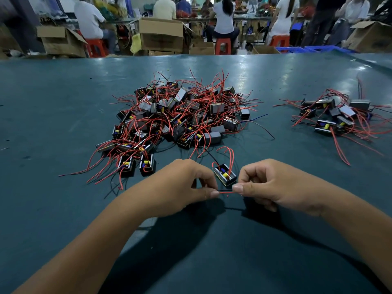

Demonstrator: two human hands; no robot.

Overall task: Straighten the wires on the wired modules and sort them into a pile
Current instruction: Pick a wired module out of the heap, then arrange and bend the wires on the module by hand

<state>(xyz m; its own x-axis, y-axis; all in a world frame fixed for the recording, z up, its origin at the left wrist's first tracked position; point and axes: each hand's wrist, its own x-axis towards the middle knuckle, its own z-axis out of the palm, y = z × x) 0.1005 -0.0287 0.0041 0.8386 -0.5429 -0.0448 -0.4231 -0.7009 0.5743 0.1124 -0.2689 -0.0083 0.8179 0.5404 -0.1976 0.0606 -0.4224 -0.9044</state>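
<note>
Teal table point(63, 102): left hand point(182, 185) and right hand point(273, 185) fingers pinch 1 red wire point(226, 192).

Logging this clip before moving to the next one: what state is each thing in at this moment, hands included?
Left hand: pinching the wire's left end.
Right hand: pinching the wire's right end.
Wire: stretched straight between both hands.
Module: open side up, between the hands, red wires looping above it.
Big pile: jumbled, wires tangled.
Small pile: on the right, apart from the big one.
Table: dark green, shiny.
</note>
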